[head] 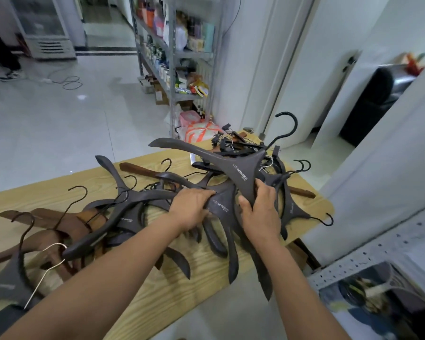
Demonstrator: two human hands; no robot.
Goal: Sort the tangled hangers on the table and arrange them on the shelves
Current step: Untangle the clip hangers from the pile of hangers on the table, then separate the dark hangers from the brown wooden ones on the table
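Observation:
A tangled heap of dark grey hangers (133, 217) covers the light wooden table (201, 273). Brown wooden hangers (66, 224) lie at the left, and clip hangers (233, 143) are piled at the far end. My right hand (260, 207) grips one large dark grey hanger (241, 168) at its neck and holds it tilted above the heap, hook pointing up to the right. My left hand (194, 207) holds down another dark grey hanger (221, 204) lying right beside it, fingers curled over its body.
A metal shelf rack (172, 52) full of goods stands beyond the table. A perforated metal shelf (368, 261) sits at the right, with a bin below it. A person's legs (3, 52) show at the far left, and a cable lies on the floor.

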